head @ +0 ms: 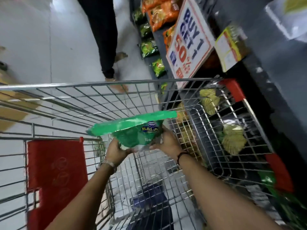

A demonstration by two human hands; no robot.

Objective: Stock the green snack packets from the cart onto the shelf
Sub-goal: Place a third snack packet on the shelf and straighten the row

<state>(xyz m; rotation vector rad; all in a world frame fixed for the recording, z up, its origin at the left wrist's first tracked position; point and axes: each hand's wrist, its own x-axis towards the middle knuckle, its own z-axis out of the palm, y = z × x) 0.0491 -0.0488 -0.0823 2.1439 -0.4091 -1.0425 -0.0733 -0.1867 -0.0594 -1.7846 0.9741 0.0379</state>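
I hold one green snack packet (pixel 132 128) over the wire cart (pixel 86 85), lifted above the basket. My left hand (pixel 116 151) grips its lower left edge and my right hand (pixel 167 141) grips its lower right side. The packet's sealed top strip points away from me and to the right. The dark shelf unit (pixel 269 67) runs along the right side of the cart. Yellow-green packets (pixel 232 140) show through the cart's right wall on a low shelf. The cart's bottom is blurred and I cannot tell what lies in it.
A "Buy 1 Get 1 50%" sign (pixel 187 40) hangs from the shelf edge. Orange packets (pixel 159 15) and green packets (pixel 149 48) line the shelves further down the aisle. A person's legs (pixel 106 47) stand on the floor just beyond the cart. The red child-seat flap (pixel 56 171) is at the left.
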